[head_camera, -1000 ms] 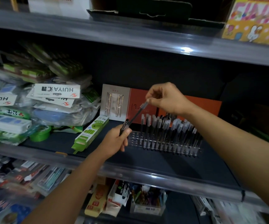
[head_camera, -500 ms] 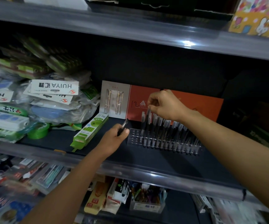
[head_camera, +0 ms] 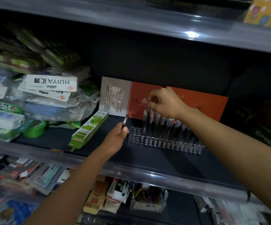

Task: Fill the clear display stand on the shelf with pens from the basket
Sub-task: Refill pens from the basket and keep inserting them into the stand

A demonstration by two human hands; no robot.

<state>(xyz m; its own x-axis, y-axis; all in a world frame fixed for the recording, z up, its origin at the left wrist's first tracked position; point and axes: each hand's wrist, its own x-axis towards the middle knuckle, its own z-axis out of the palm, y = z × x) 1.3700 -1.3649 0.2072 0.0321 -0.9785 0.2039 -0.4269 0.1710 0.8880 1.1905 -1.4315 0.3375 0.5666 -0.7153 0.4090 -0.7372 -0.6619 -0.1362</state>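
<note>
Pens [head_camera: 167,127] already stand in most of the clear display stand [head_camera: 164,142], which sits on the dark shelf [head_camera: 147,158] in front of an orange box [head_camera: 196,103]; only the holes at its left end look free. The right hand [head_camera: 165,103] pinches the top of one pen [head_camera: 149,117] at the left edge of the filled rows, the pen upright with its lower end at or in the stand. The left hand [head_camera: 117,137] is curled round a spare pen [head_camera: 125,120], its tip poking up, just left of the stand. The basket is not in view.

To do this step well, I would keep the pinch high on the cap and the pen vertical, so the tip finds its hole without knocking the neighbours. Press straight down until it seats, then loosen the fingers and lift clear upward, not sideways. The waiting pen should stay off to the left until the right hand is free to take it. The stand looks light, so a slanted push may slide it.
</note>
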